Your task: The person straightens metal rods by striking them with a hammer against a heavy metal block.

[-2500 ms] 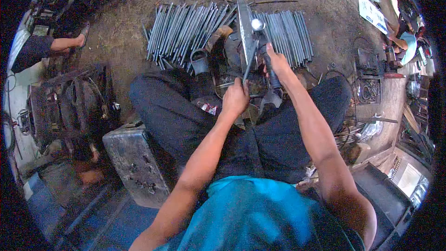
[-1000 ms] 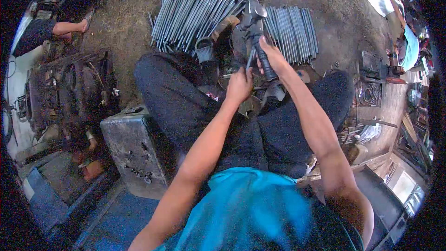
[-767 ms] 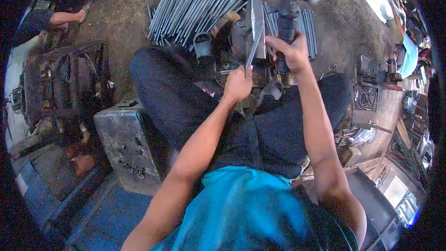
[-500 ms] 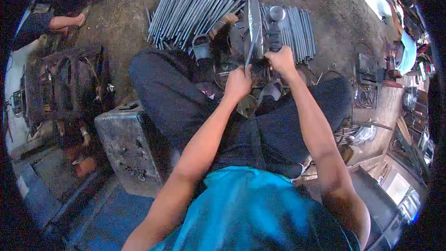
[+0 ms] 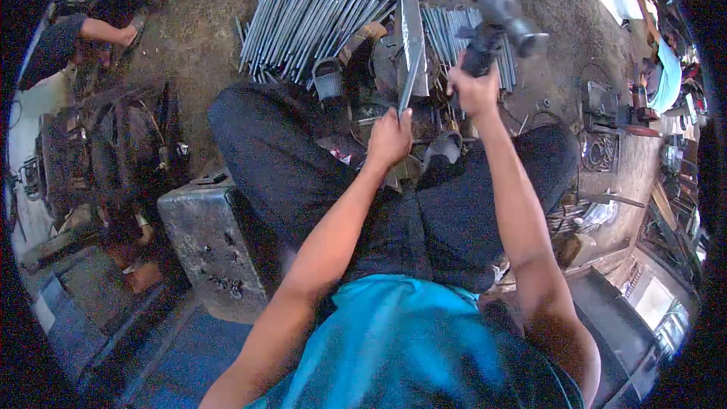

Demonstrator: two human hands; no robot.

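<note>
My left hand (image 5: pixel 390 138) is closed around the lower end of a thin grey metal rod (image 5: pixel 411 85). The rod's far end lies against a long, flat-topped steel block (image 5: pixel 411 19) in front of me. To the right of that block, my right hand (image 5: pixel 477 92) grips a hammer (image 5: pixel 503 17) by its dark handle. The hammer head is raised apart from the rod and slightly blurred. A large bundle of similar metal rods (image 5: pixel 299 30) lies on the ground left of the block. Another group of rods (image 5: pixel 453 29) is to its right, partly behind the hammer.
A worn metal box (image 5: pixel 208 238) stands by my left knee. A ridged grey object (image 5: pixel 328 79) is left of the block. One person's leg (image 5: pixel 106 32) shows at far left. Another person in a light blue top (image 5: pixel 666 79) is at far right, near scattered tools and scrap.
My right hand has swung the hammer up and to the right, away from the block. The left hand and its rod have stayed nearly in place.
</note>
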